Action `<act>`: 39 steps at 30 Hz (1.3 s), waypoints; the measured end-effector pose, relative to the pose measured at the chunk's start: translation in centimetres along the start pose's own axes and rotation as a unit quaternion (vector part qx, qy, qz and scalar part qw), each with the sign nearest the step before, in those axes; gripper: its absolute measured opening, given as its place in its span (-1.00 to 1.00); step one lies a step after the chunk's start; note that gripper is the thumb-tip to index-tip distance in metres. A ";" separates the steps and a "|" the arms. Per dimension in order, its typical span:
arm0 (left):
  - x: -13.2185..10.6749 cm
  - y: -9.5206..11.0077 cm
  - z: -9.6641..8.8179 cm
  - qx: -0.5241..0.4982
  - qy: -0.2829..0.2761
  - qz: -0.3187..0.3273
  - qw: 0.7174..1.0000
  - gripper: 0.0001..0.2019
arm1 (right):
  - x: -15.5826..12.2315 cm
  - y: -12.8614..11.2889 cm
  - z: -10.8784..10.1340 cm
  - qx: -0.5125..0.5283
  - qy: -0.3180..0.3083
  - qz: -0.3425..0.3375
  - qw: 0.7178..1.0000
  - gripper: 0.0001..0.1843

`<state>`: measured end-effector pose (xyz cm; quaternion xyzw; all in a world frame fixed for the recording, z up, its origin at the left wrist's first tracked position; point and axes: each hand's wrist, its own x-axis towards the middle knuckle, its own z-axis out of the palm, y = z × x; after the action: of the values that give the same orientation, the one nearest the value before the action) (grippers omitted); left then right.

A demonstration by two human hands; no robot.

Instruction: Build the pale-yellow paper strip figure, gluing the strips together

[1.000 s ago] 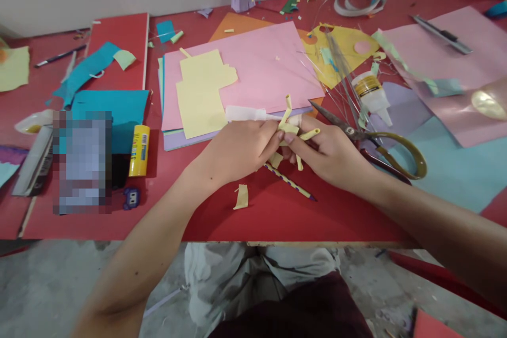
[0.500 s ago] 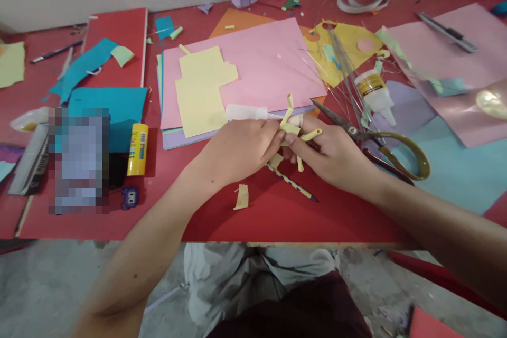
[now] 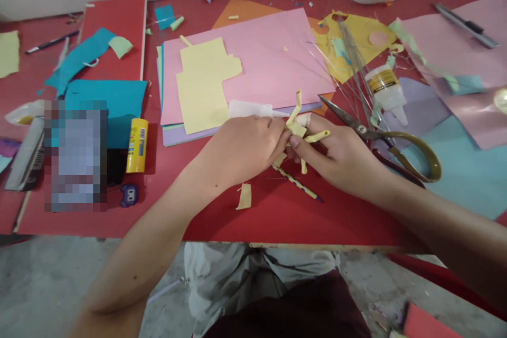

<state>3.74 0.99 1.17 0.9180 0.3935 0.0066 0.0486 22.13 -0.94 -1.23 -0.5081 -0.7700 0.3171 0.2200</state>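
A small yellow paper figure [image 3: 298,129] with rolled-tube arms sits between my two hands above the red table. My left hand [image 3: 253,140] is closed, its fingertips pinching the figure's left side. From the other side my right hand [image 3: 336,148] grips it between thumb and fingers; one finger wears a pale wrap. Below them lies a yellow pencil with purple spots [image 3: 299,184], its tip toward the lower right. A yellow paper scrap [image 3: 244,196] rests left of the pencil. Part of the figure is hidden by my fingers.
Scissors [image 3: 380,137] lie open right of my right hand, beside a white glue bottle [image 3: 386,90]. Pink sheets [image 3: 269,58] and cut yellow paper [image 3: 204,90] are behind my hands. On the left stand a yellow glue stick [image 3: 137,146] and a blurred-out rectangular object [image 3: 79,156].
The view has shifted slightly, so the table things appear a little displaced. Both hands keep their hold on the yellow paper figure, with hardly any change in their grip.
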 end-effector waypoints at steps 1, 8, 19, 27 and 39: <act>0.0 0.0 0.0 -0.002 0.000 0.001 1.000 -0.60 | 0.0 0.0 0.0 0.002 0.001 -0.002 1.000 -0.85; 0.1 -0.1 0.1 -0.009 0.005 0.010 1.000 -0.63 | 0.2 -0.2 -0.1 0.014 0.003 -0.006 1.000 -0.84; -0.1 -0.6 0.0 -0.085 0.030 0.019 0.996 -0.67 | -0.2 0.0 0.2 0.166 0.003 -0.004 0.986 -0.84; 0.0 -0.2 -0.7 -0.385 0.044 -0.019 0.922 -0.61 | -0.1 -0.8 -0.9 0.350 0.006 0.029 0.936 -0.67; 0.0 0.3 -1.1 -0.631 0.030 -0.060 0.773 -0.60 | -0.5 -0.9 -0.5 0.457 -0.014 0.000 0.889 -0.52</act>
<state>3.96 0.86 2.30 0.6552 0.3568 0.2776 0.6053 22.07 -1.53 -0.23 -0.3463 -0.5428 0.6412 0.4175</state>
